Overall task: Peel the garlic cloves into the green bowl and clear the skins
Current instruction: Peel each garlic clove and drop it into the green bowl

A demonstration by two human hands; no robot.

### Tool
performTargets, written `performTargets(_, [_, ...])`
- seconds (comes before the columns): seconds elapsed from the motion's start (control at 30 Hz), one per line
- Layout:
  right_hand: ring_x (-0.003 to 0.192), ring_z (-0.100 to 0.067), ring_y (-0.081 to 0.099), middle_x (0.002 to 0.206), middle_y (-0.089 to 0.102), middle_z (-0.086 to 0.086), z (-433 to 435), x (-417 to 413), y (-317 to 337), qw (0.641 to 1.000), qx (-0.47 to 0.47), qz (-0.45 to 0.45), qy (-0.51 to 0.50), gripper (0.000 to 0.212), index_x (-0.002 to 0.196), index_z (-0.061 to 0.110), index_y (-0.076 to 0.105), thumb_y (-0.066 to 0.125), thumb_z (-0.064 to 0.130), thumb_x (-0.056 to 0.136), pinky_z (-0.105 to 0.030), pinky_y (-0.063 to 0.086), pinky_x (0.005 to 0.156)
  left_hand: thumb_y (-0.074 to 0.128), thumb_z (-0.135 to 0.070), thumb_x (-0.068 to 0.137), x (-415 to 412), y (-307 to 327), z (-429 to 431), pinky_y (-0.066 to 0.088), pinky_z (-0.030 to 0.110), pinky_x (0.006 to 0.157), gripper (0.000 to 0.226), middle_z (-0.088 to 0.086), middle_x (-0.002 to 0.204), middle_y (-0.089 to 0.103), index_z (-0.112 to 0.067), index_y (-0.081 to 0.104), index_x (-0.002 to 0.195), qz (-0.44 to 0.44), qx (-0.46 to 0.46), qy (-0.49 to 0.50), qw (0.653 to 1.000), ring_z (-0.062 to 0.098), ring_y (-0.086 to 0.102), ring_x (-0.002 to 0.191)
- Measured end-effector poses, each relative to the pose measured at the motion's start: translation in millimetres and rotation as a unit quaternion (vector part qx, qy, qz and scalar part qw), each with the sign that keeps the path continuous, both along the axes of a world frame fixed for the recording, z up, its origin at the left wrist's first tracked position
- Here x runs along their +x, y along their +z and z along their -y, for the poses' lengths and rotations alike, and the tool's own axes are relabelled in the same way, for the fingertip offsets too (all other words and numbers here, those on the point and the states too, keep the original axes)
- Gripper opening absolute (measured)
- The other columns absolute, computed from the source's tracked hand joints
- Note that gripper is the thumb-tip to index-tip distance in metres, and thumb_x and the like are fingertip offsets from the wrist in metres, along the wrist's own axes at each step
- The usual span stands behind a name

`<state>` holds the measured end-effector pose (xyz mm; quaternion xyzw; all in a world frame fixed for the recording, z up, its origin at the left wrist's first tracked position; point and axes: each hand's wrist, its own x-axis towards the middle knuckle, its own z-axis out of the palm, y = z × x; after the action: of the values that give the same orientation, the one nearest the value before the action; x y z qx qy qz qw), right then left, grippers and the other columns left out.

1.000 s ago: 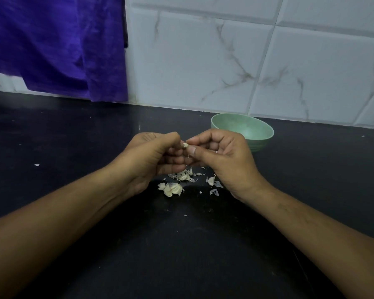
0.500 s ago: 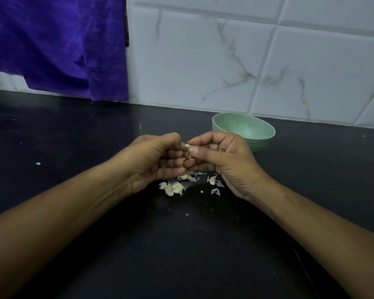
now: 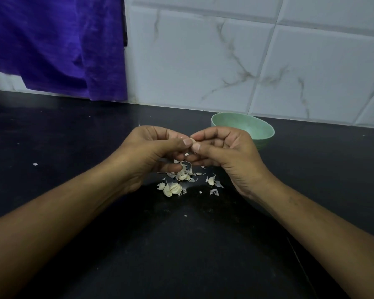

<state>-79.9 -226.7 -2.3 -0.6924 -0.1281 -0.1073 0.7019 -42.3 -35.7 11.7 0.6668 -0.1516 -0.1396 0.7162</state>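
Worktop [image 3: 181, 255]: black, flecked with tiny white scraps.
Loose cloves [image 3: 172, 189]: a small clump below the hands, with papery skins [image 3: 214, 192] scattered just beside it.
Left hand [image 3: 148, 152]: fingers [image 3: 177, 145] curled, thumb tip pressed on the held clove [image 3: 192, 140].
Right hand [image 3: 227, 152]: fingers [image 3: 205, 147] curled, pinching the same clove from the other side, above the worktop.
Green bowl [image 3: 262, 131]: upright behind the right hand, near the tiled wall [image 3: 203, 61].
Purple cloth [image 3: 52, 39]: hanging far left.
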Motion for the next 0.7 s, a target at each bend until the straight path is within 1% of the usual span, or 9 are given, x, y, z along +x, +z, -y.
performTargets(0.07, [0.075,-0.026,0.076,0.086,0.076,-0.022,-0.4,0.4,0.2,1.000,-0.003,0.004,-0.005,0.014,0.103,-0.003,0.071,0.072,-0.003,0.090,-0.033,0.064,0.070,0.081,-0.017,0.081,0.2,-0.2,0.1,0.062,0.025,0.062,0.026,0.008,0.076,0.074,0.000,0.079,0.101,0.002,0.004,0.003,1.000,0.009,0.069,0.065])
performTargets(0.17, [0.076,-0.028,0.076,0.087,0.076,-0.024,-1.3,1.4,-0.5,0.999,-0.018,0.025,-0.019,0.015,0.103,-0.005,0.072,0.074,-0.004,0.088,-0.034,0.064,0.073,0.078,-0.010,0.087,0.5,-1.0,0.5,0.062,0.026,0.062,0.015,0.012,0.080,0.074,0.000,0.079,0.097,0.003,0.008,0.012,1.000,0.010,0.068,0.067])
performTargets(0.3, [0.076,-0.020,0.076,0.086,0.077,-0.020,-3.0,1.3,-2.0,0.997,-0.026,0.061,-0.039,0.013,0.097,-0.007,0.074,0.076,-0.009,0.084,-0.025,0.060,0.072,0.077,-0.009,0.089,-1.1,-2.4,2.0,0.061,0.026,0.062,0.010,0.013,0.079,0.071,0.000,0.079,0.091,0.024,0.020,0.029,0.999,0.010,0.065,0.066])
performTargets(0.33, [0.075,-0.019,0.076,0.086,0.078,-0.019,-3.3,1.2,-2.3,0.997,-0.030,0.066,-0.042,0.013,0.096,-0.006,0.075,0.076,-0.010,0.084,-0.025,0.060,0.071,0.076,-0.009,0.089,-1.6,-3.4,2.1,0.061,0.026,0.062,0.010,0.014,0.081,0.070,0.000,0.078,0.091,0.030,0.023,0.034,0.999,0.010,0.065,0.066])
performTargets(0.4, [0.074,-0.021,0.076,0.085,0.078,-0.019,-2.9,1.3,-2.6,0.996,-0.039,0.070,-0.045,0.013,0.096,-0.004,0.076,0.077,-0.009,0.084,-0.029,0.062,0.072,0.075,-0.009,0.091,-2.5,-5.0,2.8,0.061,0.026,0.062,0.009,0.014,0.080,0.070,-0.001,0.077,0.089,0.044,0.027,0.040,0.998,0.010,0.065,0.066])
performTargets(0.5, [0.074,-0.025,0.075,0.085,0.077,-0.021,-2.5,1.3,-1.7,0.997,-0.038,0.061,-0.037,0.013,0.098,-0.004,0.075,0.077,-0.007,0.086,-0.036,0.064,0.077,0.073,-0.007,0.093,-4.1,-4.9,3.9,0.061,0.026,0.060,0.009,0.011,0.073,0.068,-0.003,0.076,0.085,0.062,0.027,0.042,0.997,0.010,0.064,0.064])
performTargets(0.63, [0.076,-0.023,0.074,0.086,0.075,-0.022,-5.8,1.6,-1.5,0.999,0.006,0.040,-0.019,0.013,0.102,-0.005,0.072,0.073,-0.007,0.089,-0.035,0.064,0.077,0.069,-0.004,0.094,-3.5,-1.4,5.0,0.059,0.028,0.060,0.014,0.009,0.069,0.067,-0.005,0.073,0.081,0.095,0.039,0.043,0.994,0.012,0.063,0.065])
performTargets(0.7, [0.078,-0.022,0.074,0.086,0.074,-0.019,-8.3,1.2,-3.3,0.999,0.027,0.025,-0.011,0.012,0.102,-0.003,0.071,0.071,-0.006,0.090,-0.037,0.064,0.079,0.070,-0.004,0.094,-2.1,-1.3,3.9,0.059,0.030,0.060,0.014,0.009,0.070,0.069,-0.007,0.073,0.080,0.119,0.051,0.046,0.990,0.014,0.064,0.066])
